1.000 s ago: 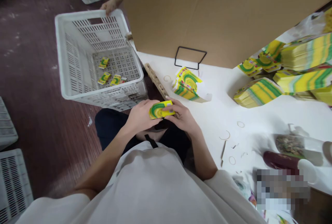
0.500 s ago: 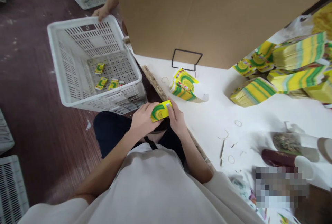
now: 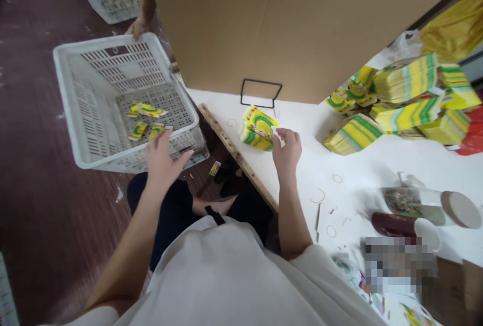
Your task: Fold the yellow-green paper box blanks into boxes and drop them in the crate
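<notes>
My left hand [image 3: 163,159] is open, thumb and fingers apart, at the near rim of a white plastic crate [image 3: 113,162], holding nothing. Inside the crate lie several small yellow-green boxes [image 3: 138,131]; a blurred yellow box [image 3: 150,109] appears above or among them. On the white table, my right hand [image 3: 287,152] has its fingers curved and apart at the right end of a stack of flat yellow-green cartons [image 3: 259,127]. Whether its fingertips touch the stack I cannot tell.
Another person's hand [image 3: 139,28] rests on the crate's far rim. A large cardboard sheet [image 3: 245,29] stands behind a black wire stand [image 3: 260,93]. More carton stacks [image 3: 352,135], a jar [image 3: 411,202] and rubber bands lie rightward. One small box [image 3: 215,168] lies on the floor.
The small yellow box has left both my hands, and a blurred box now shows in the crate. My left hand moved left to the crate, my right hand rightward to the carton stack.
</notes>
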`<state>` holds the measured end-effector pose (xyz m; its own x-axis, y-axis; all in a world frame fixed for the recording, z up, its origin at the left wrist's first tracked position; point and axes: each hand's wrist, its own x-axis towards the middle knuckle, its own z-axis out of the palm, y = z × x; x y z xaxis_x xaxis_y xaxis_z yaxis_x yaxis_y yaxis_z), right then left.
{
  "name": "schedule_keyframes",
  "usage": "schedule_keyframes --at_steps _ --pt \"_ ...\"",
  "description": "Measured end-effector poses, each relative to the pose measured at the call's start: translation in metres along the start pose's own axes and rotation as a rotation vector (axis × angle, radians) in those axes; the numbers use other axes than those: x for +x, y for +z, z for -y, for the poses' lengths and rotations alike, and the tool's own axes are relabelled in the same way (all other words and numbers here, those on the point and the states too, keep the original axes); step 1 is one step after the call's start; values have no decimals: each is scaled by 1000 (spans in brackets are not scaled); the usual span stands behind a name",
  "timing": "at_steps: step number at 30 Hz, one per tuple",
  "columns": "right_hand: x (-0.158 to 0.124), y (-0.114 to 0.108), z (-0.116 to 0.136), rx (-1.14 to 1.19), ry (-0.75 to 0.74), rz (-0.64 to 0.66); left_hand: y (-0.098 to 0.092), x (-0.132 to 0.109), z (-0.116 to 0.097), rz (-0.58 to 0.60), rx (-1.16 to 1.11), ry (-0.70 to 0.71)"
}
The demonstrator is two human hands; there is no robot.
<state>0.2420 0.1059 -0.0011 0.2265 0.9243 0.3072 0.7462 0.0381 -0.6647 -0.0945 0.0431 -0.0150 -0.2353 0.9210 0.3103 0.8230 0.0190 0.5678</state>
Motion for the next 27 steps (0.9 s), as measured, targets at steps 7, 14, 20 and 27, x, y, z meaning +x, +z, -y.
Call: schedule_keyframes --at_steps 7,14,20,27 --pt "21 19 -5 -303 45 152 31 -43 -19 277 -207 -17" --pt "14 5 10 -70 108 106 36 -46 -41 409 -459 -23" --pt "-44 13 50 467 -43 445 48 -51 -77 303 -1255 -223" --pt "-109 25 92 843 45 708 32 -31 -114 -122 -1509 -465"
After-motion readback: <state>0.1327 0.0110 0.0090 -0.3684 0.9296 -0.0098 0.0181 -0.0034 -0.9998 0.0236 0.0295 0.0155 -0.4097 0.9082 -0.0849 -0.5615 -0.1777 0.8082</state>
